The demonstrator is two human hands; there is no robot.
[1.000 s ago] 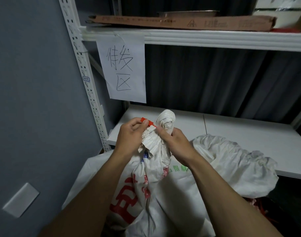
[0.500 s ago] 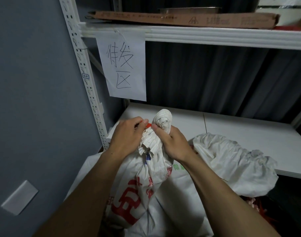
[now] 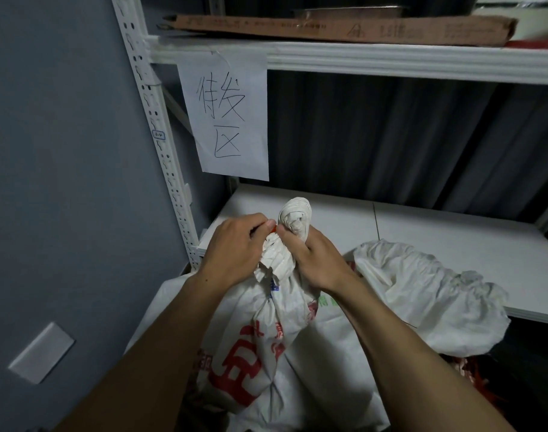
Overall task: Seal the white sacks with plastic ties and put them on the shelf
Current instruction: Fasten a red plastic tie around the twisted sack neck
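Where the sack (image 3: 285, 338) is bunched, left hand (image 3: 235, 247): fingers curled, thumb pinching the red tie (image 3: 272, 228).
Right hand (image 3: 316, 260): fingers and thumb clamped round the twisted neck.
Sack place: upright before the shelf (image 3: 422, 232) front edge, near its left corner.
Change: a second ago the tie stuck out above the left thumb; now only a bit shows.

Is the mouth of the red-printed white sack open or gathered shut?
Gathered shut: right hand grips the white woven sack at its pleated neck; left hand pinches the red plastic tie. Tie fastened: cannot tell.
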